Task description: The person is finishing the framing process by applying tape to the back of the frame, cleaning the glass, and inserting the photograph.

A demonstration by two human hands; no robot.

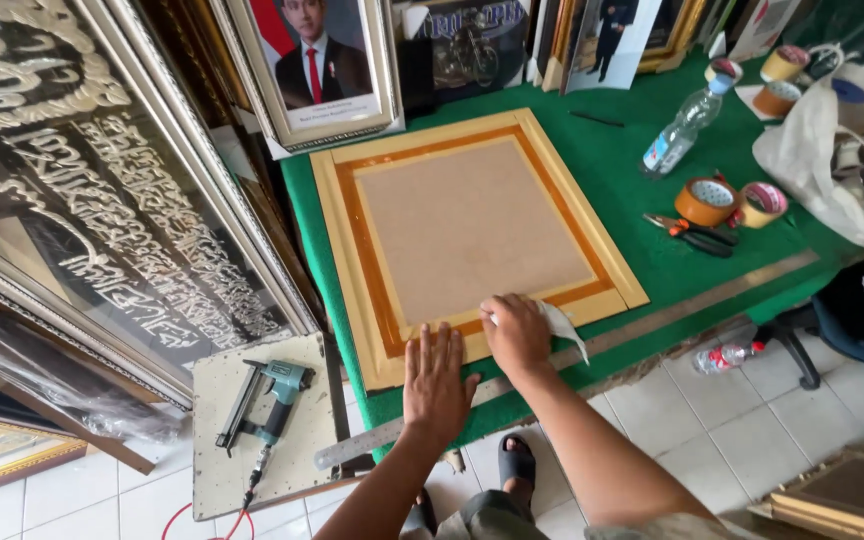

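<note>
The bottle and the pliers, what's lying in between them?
In the head view, a brown tape roll lies between the bottle and the pliers, with a second tape roll just beside it on the green table.

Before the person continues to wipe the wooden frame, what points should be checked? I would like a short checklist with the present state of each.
1. Left hand pressed flat on the yellow wooden picture frame: ok.
2. Right hand holding the white cloth on the frame's near edge: ok.
3. Frame lying fully on the green table: ok.
4. Long metal ruler clear of the frame: ok.
5. Brown backing board fixed in place: cannot tell.
</note>
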